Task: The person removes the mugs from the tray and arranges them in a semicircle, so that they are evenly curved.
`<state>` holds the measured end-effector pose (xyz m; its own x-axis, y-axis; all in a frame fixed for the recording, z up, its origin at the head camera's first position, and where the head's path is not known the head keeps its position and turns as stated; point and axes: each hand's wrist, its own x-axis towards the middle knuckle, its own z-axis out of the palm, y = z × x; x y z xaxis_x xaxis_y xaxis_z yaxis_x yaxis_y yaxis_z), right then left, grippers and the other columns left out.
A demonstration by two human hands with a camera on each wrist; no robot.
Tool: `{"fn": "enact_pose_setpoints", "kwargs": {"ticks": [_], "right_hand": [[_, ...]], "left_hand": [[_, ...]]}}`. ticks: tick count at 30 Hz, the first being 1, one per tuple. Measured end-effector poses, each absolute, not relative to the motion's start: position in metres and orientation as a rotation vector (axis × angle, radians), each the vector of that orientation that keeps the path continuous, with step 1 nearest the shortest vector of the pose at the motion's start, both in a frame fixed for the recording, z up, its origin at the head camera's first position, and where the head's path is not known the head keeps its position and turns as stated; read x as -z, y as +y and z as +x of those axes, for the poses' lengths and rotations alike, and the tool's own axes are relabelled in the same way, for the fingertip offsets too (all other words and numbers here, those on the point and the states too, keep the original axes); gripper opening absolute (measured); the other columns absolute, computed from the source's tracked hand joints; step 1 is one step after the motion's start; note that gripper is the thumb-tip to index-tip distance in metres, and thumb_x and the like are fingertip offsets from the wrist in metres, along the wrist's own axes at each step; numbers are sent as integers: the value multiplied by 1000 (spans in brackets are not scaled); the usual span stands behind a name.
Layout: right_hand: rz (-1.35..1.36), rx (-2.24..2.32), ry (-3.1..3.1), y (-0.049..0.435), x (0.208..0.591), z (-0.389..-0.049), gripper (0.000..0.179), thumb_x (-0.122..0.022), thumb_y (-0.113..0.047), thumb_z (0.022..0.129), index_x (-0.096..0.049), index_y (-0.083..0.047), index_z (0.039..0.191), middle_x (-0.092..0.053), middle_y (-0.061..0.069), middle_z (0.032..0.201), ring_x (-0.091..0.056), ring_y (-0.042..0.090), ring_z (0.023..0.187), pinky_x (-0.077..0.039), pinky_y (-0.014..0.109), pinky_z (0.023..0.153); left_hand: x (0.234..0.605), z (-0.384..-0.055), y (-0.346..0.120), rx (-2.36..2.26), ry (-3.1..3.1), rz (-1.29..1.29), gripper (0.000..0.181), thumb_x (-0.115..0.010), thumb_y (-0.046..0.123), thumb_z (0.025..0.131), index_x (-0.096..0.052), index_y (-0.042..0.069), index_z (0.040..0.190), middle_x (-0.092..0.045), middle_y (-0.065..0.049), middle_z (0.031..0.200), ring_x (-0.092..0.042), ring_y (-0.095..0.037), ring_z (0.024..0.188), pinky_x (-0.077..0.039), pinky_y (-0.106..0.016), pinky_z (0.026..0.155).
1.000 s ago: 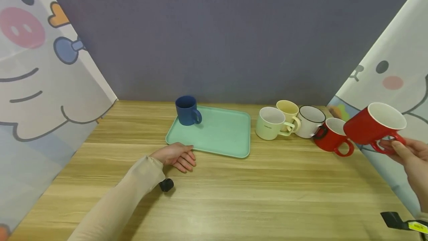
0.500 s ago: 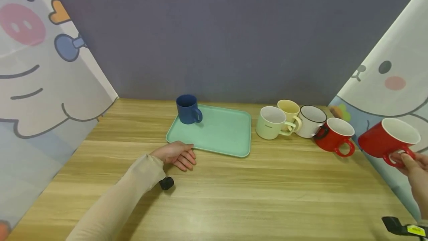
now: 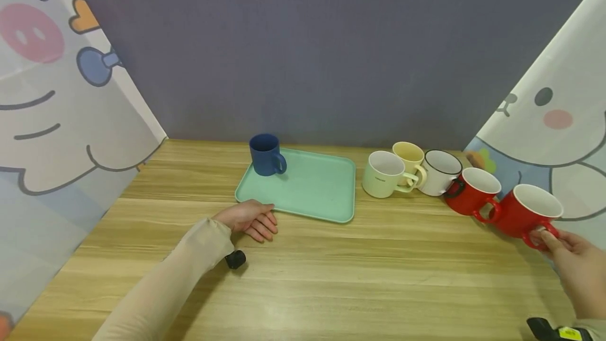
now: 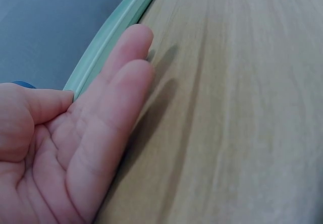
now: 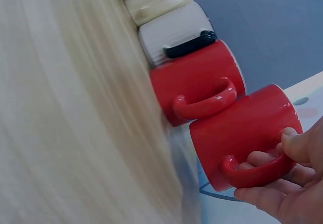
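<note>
My right hand grips the handle of a red mug with a white inside, thumb on top and fingers through the loop. This mug is at the table's right edge, close beside a second red mug. In the right wrist view the two overlap at the second mug's handle. At the front rim of a mint-green tray, my left hand rests with its thumb at the rim and its fingers extended along the outside. A dark blue mug stands upright at the tray's back left.
Left of the red mugs stand a white mug with a black rim and handle, a yellow mug and a pale green mug. A grey partition rises behind the wooden table. Printed cloth panels flank both sides.
The held red mug has moved right, then down and back left, close to the second red mug. My left hand, the tray and the standing mugs have stayed in place.
</note>
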<state>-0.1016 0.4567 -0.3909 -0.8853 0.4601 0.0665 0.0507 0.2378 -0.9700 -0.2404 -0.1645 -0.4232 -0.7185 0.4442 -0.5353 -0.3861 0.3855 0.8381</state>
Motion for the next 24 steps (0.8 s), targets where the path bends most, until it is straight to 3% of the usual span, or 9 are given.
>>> {"fn": "enact_pose_setpoints", "kwargs": {"ticks": [3, 5, 7, 10, 12, 14, 17, 20, 24], "right_hand": [[-594, -1500, -2326, 456, 393, -102, 22, -52, -20, 104, -67, -11, 91, -57, -37, 67, -56, -17, 62, -45, 5, 54], [-655, -1357, -2419, 457, 396, -101, 33, -51, -25, 105, -63, 6, 103, -52, -41, 66, -52, -19, 60, -42, 5, 53], [-663, -1317, -2442, 458, 400, -100, 35, -51, -25, 104, -62, 8, 103, -52, -42, 65, -52, -19, 60, -42, 5, 53], [-619, -1372, -2413, 458, 405, -96, 24, -54, -21, 103, -67, -19, 83, -56, -38, 66, -55, -18, 61, -44, 5, 53], [-592, -1387, -2409, 456, 405, -95, 24, -54, -19, 102, -65, -23, 81, -57, -38, 66, -55, -19, 62, -45, 5, 54], [-596, -1326, -2445, 452, 404, -95, 22, -55, -22, 102, -67, -19, 84, -55, -40, 66, -52, -21, 63, -42, 4, 55], [-591, -1241, -2496, 445, 403, -96, 27, -55, -26, 102, -65, -1, 95, -51, -43, 66, -50, -23, 65, -40, 4, 56], [-559, -1298, -2483, 439, 404, -95, 17, -56, -24, 102, -66, -21, 88, -54, -42, 67, -52, -22, 65, -41, 3, 57], [-486, -1420, -2437, 432, 407, -93, 33, -57, -20, 102, -60, -43, 80, -60, -38, 70, -56, -20, 68, -41, 2, 60]], "left_hand": [[423, -240, -164, -1417, 1902, 51, 47, -33, 30, 110, -64, -6, 107, -73, -11, 91, -72, -21, 75, -60, -39, 70], [423, -240, -164, -1416, 1899, 51, 47, -34, 30, 110, -64, -6, 107, -73, -11, 91, -71, -21, 75, -60, -39, 71], [423, -240, -164, -1415, 1899, 54, 47, -34, 30, 110, -64, -6, 107, -73, -12, 91, -71, -21, 75, -60, -39, 71], [423, -240, -164, -1415, 1895, 61, 47, -35, 30, 110, -64, -7, 107, -73, -12, 92, -72, -22, 75, -60, -40, 71], [423, -241, -164, -1417, 1892, 64, 47, -35, 30, 110, -64, -7, 107, -73, -12, 92, -72, -22, 76, -60, -40, 72], [423, -241, -165, -1418, 1889, 67, 47, -35, 30, 110, -64, -7, 107, -73, -12, 92, -72, -22, 76, -60, -40, 72], [424, -242, -167, -1420, 1891, 64, 47, -35, 31, 110, -64, -6, 107, -73, -12, 92, -72, -22, 76, -60, -40, 71], [425, -242, -168, -1420, 1891, 61, 47, -35, 31, 109, -64, -6, 107, -73, -12, 92, -72, -22, 76, -60, -40, 71], [425, -242, -169, -1416, 1891, 52, 47, -35, 31, 109, -64, -6, 107, -73, -12, 92, -72, -22, 77, -60, -40, 72]]}}
